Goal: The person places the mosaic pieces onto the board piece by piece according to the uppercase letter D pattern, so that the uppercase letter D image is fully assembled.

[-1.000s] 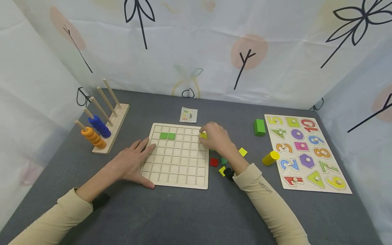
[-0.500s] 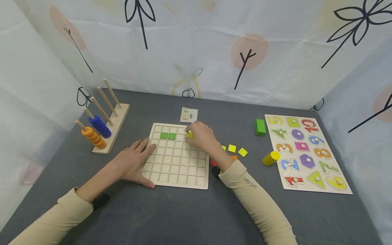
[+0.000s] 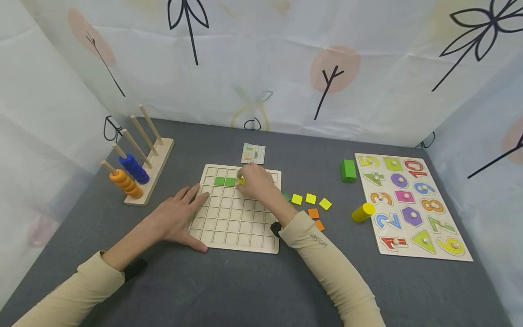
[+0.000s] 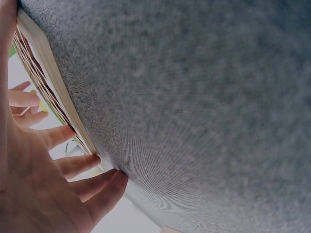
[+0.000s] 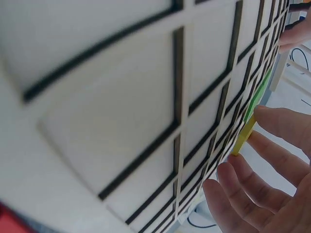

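Pinching a small yellow square tile (image 5: 244, 137) at the fingertips, the right hand (image 3: 256, 182) is over the far part of a pale wooden square board (image 3: 234, 227) ruled into a grid. The tile sits between the digits, one end at the uppermost digit and the other close to the fingertips below. From the head, it shows just right of two green square tiles (image 3: 224, 181) that lie side by side in a row near the far edge.

The right hand's digits are clamped on the yellow tile, its other fingers bent and slightly apart. The left hand (image 3: 175, 220) holds nothing — its fingers are spread along the board's left side, fingertips at the wooden edge, the thumb reaching to the near corner.

Only a sliver of the yellow tile shows from the head, the rest being behind the right hand; whether it touches the board I cannot tell. The right forearm covers part of the board's right edge, and a green piece (image 3: 287, 197) peeks out beside it, its shape unclear. In the right wrist view a red thing (image 5: 10, 224) is cut off at the lower left corner. The left wrist view is mostly grey tabletop (image 4: 194, 97) — the board is a thin slanting edge there, and the right hand is partly hidden behind it.
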Demonstrator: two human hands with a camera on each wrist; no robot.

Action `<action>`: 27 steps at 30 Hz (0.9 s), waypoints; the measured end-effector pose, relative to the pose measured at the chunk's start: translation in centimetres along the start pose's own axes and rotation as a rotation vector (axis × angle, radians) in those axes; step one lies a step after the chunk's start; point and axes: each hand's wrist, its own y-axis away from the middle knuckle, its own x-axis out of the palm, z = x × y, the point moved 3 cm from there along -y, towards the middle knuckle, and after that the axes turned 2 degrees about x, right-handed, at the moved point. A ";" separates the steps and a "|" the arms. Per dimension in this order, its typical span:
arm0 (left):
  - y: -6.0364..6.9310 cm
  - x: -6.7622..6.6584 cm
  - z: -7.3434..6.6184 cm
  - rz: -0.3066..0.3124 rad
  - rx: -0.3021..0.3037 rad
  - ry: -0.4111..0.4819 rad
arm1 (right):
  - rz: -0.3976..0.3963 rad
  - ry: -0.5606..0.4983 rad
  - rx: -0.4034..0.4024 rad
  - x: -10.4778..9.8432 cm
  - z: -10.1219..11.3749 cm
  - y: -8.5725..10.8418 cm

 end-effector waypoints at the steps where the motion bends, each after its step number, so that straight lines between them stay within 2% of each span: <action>1: 0.0 0.0 0.0 0.001 0.000 -0.001 | -0.001 0.006 0.000 0.1 0.0 -0.1; 17: 0.0 -0.1 -0.1 -0.010 0.007 -0.007 | -0.048 0.031 -0.031 0.6 0.3 -0.4; 27: 0.1 -0.1 -0.1 -0.014 0.011 -0.005 | -0.007 0.029 0.024 0.4 0.0 -0.1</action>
